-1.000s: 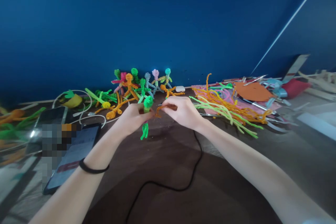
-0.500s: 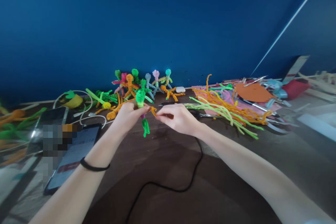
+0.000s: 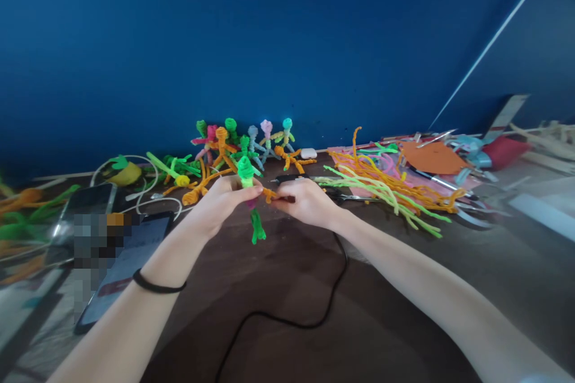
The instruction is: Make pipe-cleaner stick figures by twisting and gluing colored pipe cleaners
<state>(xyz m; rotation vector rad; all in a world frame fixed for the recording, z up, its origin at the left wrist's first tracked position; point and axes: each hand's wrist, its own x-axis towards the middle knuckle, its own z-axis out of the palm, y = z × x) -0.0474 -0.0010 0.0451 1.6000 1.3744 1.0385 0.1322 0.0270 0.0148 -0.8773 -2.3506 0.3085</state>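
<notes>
Upright above the table, a pipe-cleaner figure [image 3: 246, 171] with a green head, a yellow-green neck and green legs is pinched in my left hand [image 3: 224, 202], which is closed round its middle. A bit of purple shows under the thumb. From the figure's side an orange pipe cleaner [image 3: 268, 194] sticks out to the right. My right hand [image 3: 304, 202] is closed, its thumb and finger gripping the end of that orange piece. My fingers hide most of the figure's body.
Several finished pipe-cleaner figures [image 3: 221, 137] lean against the blue wall [image 3: 287, 36]. Loose orange pipe cleaners [image 3: 404, 182] and green ones lie at right beside scissors and orange paper [image 3: 433, 157]. A phone [image 3: 135, 269], white cable and black cord [image 3: 309, 324] rest on the table.
The figure has shifted slightly right and toward me, with my left hand. My right fingers now sit closer over the orange pipe cleaner, which looks bent differently.
</notes>
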